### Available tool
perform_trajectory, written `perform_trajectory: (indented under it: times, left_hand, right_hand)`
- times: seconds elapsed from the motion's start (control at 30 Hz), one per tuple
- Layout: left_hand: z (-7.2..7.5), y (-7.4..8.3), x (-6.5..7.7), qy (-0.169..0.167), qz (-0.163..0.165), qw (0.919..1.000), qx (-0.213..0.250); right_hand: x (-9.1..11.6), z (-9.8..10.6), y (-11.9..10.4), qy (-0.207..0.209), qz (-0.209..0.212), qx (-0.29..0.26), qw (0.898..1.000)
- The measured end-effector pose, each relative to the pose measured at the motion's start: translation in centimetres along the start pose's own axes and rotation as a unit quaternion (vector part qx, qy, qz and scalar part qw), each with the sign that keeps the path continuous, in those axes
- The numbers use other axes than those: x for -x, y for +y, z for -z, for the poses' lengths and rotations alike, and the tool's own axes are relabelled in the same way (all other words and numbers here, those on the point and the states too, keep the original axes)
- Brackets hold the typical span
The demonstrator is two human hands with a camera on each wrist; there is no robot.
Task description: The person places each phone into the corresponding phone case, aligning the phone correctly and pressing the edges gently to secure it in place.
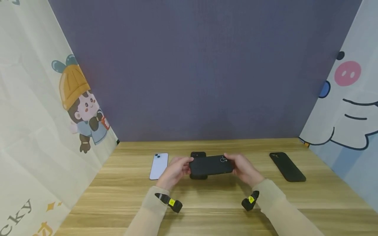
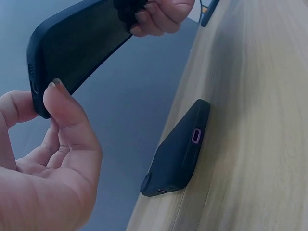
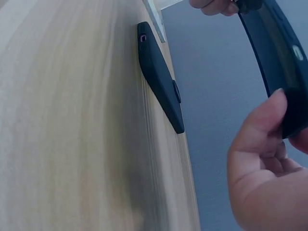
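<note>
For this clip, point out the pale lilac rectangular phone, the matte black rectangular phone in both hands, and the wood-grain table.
Pale lilac phone (image 1: pixel 158 167), head view: middle of its back.
Matte black phone (image 1: pixel 210 165), head view: middle of its back.
Wood-grain table (image 1: pixel 217 209), head view: bare part of its top.

One black phone case, camera rings at one end; I held it sideways between left hand and right hand, above the table.
</note>
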State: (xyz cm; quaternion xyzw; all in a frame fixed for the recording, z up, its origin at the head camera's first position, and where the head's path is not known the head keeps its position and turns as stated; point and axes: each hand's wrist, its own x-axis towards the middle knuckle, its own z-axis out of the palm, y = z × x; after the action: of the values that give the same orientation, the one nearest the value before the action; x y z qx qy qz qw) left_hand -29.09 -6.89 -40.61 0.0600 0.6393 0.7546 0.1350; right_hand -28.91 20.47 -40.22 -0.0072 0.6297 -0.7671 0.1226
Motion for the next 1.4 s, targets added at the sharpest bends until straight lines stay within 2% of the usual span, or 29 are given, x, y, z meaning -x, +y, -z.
perform_trajectory:
  times: [0.17, 0.47, 0.73, 0.93, 1.07, 1.2, 1.3, 1.4]
  left_hand:
    - [0.2, 0.0, -0.1, 0.002, 0.001, 0.9999, 0.015]
    - [0.2, 0.1, 0.0, -0.007, 0.014, 0.9999, 0.007]
    - [0.4, -0.4, -0.2, 0.012, 0.004, 0.9998, 0.017]
    - [0.2, -0.3, -0.2, 0.02, -0.01, 0.9994, 0.028]
    - [0.4, -0.4, 0.0, 0.0, -0.007, 0.9996, 0.027]
    - [0.7, -0.6, 0.4, -0.047, 0.018, 0.9986, 0.015]
    - [0.8, -0.7, 0.7, -0.087, 0.023, 0.996, 0.005]
    - [0.8, -0.6, 0.9, -0.111, 0.02, 0.9936, 0.005]
  right_hand:
    - [0.2, -0.3, 0.2, 0.009, 0.007, -0.028, 1.0]
    - [0.5, -0.3, 0.2, 0.047, 0.015, -0.01, 0.999]
    - [0.5, -0.4, 0.2, 0.033, 0.015, -0.017, 0.999]
    - [0.7, -0.5, -0.1, 0.038, 0.024, -0.018, 0.999]
    - [0.7, -0.5, -0.3, 0.049, 0.03, -0.024, 0.998]
    - [0.7, -0.4, -0.4, 0.07, 0.028, -0.033, 0.997]
    - [0.7, -0.3, -0.3, 0.08, 0.026, -0.033, 0.996]
    - [0.7, -0.2, -0.3, 0.078, 0.025, -0.035, 0.996]
